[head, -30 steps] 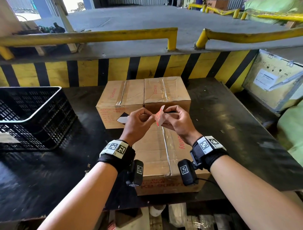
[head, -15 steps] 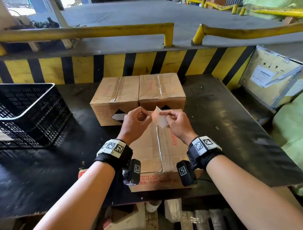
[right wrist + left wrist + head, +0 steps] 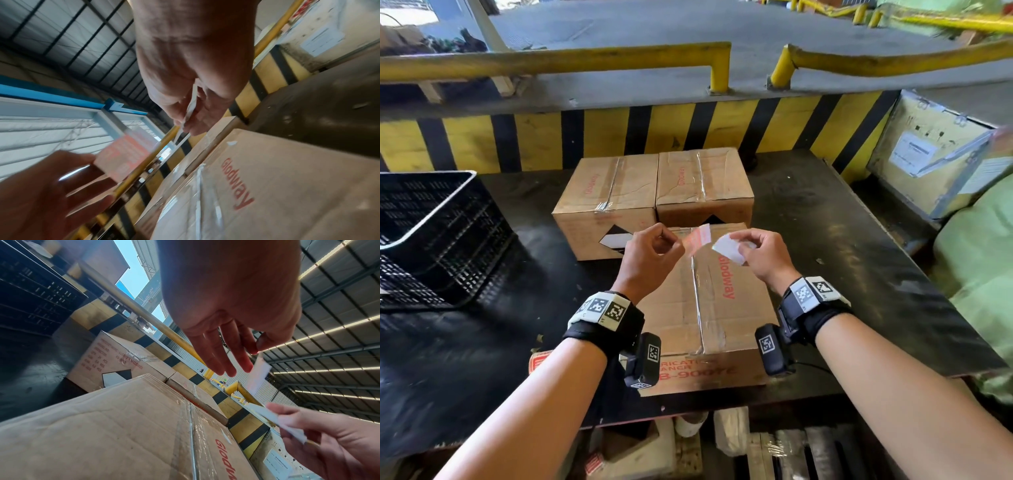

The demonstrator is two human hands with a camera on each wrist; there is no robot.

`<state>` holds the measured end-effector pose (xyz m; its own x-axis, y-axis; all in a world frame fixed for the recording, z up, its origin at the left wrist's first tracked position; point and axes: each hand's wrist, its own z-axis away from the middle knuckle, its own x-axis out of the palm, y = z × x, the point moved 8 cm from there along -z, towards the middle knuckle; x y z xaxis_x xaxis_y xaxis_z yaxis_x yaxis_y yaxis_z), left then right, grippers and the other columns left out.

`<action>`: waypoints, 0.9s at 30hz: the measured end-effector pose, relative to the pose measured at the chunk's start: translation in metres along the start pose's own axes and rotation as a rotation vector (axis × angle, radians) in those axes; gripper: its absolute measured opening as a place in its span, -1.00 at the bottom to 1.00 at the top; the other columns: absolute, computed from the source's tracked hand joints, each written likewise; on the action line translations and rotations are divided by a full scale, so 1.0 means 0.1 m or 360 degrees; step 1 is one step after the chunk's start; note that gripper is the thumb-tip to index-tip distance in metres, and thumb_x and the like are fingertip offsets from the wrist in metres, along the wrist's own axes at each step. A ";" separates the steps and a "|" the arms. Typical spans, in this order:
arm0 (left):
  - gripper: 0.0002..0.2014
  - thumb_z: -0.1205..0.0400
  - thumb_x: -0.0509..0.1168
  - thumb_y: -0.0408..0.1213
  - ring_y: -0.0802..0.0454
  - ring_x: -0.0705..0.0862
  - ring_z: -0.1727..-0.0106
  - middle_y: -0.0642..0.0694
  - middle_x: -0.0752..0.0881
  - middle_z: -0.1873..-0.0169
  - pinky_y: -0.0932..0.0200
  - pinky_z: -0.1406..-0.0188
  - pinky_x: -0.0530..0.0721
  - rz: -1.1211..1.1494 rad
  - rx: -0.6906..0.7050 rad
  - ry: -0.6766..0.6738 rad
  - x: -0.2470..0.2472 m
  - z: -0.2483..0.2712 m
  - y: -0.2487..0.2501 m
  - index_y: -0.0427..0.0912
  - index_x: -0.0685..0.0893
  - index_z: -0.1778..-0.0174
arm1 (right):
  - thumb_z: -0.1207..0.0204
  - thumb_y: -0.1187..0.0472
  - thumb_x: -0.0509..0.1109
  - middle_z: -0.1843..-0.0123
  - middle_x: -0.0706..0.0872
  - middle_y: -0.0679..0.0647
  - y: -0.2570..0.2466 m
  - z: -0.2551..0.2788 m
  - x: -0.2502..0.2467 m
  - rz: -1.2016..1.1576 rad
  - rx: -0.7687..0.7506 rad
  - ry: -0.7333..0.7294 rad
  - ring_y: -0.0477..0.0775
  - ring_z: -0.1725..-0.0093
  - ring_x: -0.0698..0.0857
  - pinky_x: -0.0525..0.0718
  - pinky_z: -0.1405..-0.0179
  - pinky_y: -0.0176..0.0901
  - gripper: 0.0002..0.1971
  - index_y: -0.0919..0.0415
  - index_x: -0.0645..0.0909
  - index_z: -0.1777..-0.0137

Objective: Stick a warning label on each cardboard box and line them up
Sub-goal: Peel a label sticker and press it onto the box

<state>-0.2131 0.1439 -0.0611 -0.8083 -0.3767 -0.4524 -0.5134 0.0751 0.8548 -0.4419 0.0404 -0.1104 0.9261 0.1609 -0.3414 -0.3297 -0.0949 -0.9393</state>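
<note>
Behind the dark metal desk (image 3: 825, 240) runs a yellow-and-black striped kerb under yellow guard rails (image 3: 558, 61). Above the nearest brown taped cardboard box (image 3: 709, 308), the left hand (image 3: 650, 255) pinches a pale red printed warning label (image 3: 698, 238) by one end between thumb and forefinger, its other fingers loosely extended. The right hand (image 3: 763, 251) pinches a white backing paper (image 3: 727, 250), which is clear of the label, so the peel looks done. Two more brown cardboard boxes (image 3: 654, 192) stand side by side touching behind the near one (whether they carry this label I cannot tell). A black slatted plastic crate (image 3: 431, 233) sits at the left.

Next, I judge, the label must go sticky-side down onto the near box and be smoothed flat; the backing needs discarding first or held aside.
</note>
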 end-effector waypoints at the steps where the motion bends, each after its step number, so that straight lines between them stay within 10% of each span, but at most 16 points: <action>1: -0.86 -0.58 0.50 -0.25 0.09 0.84 0.24 0.04 0.86 0.30 -0.28 0.10 0.86 -0.0005 0.0002 -0.0007 0.03 0.00 0.01 0.02 0.71 0.27 | -0.66 0.31 0.41 -0.13 0.78 -0.12 0.09 -0.04 -0.10 0.0021 0.0025 0.0059 0.10 -0.25 0.76 0.80 -0.27 0.14 -0.78 0.06 0.87 -0.10; 10: -0.94 -0.60 0.52 -0.31 0.17 0.83 0.14 0.08 0.86 0.20 0.44 0.17 0.73 -0.0173 0.0101 -0.0117 0.52 0.00 0.15 -0.06 0.82 0.16 | -0.61 0.25 0.49 -0.24 0.87 0.02 1.56 0.22 -0.91 0.0207 0.0596 0.0401 0.14 -0.24 0.79 0.70 -0.32 -0.15 -0.81 -0.04 0.90 -0.03; 15: -0.97 -0.59 0.53 -0.26 0.19 0.83 0.17 0.13 0.86 0.25 0.17 0.04 0.81 -0.0166 0.0023 -0.0142 0.82 0.06 -0.06 -0.07 0.83 0.17 | -0.66 0.32 0.45 -0.28 0.84 0.16 2.34 0.50 -0.82 0.0317 0.0943 0.0167 0.21 -0.24 0.78 0.61 -0.15 -0.25 -0.75 0.13 0.85 -0.26; 27: -0.91 -0.62 0.51 -0.29 0.45 0.77 0.25 0.24 0.82 0.26 0.54 0.17 0.65 -0.0142 -0.0055 -0.0135 1.09 0.15 -0.21 -0.02 0.80 0.18 | -0.65 0.24 0.39 -0.44 0.74 0.26 2.86 0.68 -0.64 0.0631 0.1061 -0.0097 0.34 -0.42 0.71 0.62 -0.48 0.02 -0.61 0.06 0.73 -0.46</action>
<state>-0.2953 0.1152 -0.1322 -0.7819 -0.3012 -0.5458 -0.5755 0.0125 0.8177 -0.6081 0.0693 -0.3598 0.7104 0.2943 -0.6393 -0.6929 0.4512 -0.5624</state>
